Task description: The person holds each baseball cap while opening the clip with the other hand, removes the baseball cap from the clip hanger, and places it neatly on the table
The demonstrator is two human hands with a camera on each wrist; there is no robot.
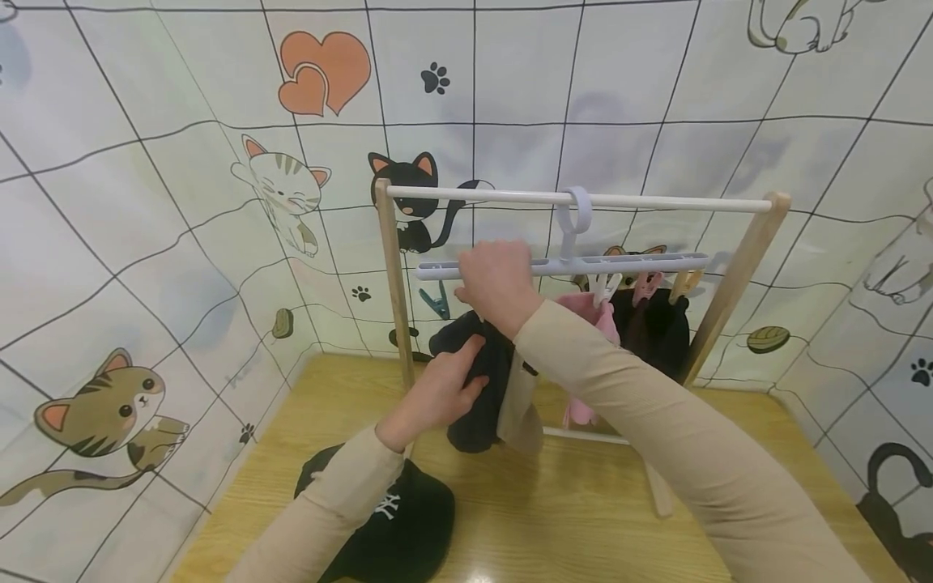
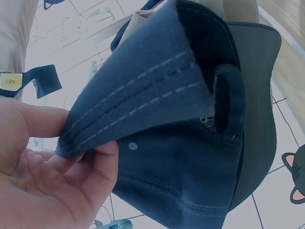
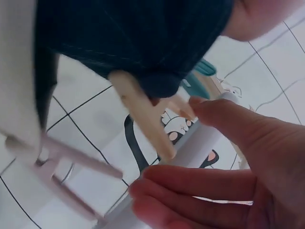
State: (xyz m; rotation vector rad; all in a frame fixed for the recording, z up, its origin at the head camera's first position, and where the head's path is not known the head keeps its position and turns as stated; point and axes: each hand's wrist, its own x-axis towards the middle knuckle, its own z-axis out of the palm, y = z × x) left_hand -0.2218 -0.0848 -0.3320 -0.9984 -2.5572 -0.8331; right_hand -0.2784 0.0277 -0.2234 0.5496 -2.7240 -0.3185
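Observation:
A dark navy cap (image 1: pixel 470 397) hangs below the left part of a pale hanger (image 1: pixel 627 263). My left hand (image 1: pixel 440 385) pinches the cap's back edge (image 2: pixel 138 90) between thumb and fingers; its strap opening and brim show in the left wrist view. Over the hanger bar is my right hand (image 1: pixel 499 279). The right wrist view shows a beige clothespin (image 3: pixel 143 114) at the cap's edge, its legs spread apart. Around those legs lie the thumb and extended fingers of my right hand (image 3: pixel 228 162), with the thumb tip close to one leg.
The hanger hooks onto the white rod (image 1: pixel 474 194) of a wooden-sided rack. A teal clothespin (image 1: pixel 436 301) hangs left; beige, pink and black items (image 1: pixel 663 324) hang to the right. A black cap (image 1: pixel 415 526) with a white emblem lies on the wooden table (image 1: pixel 568 510).

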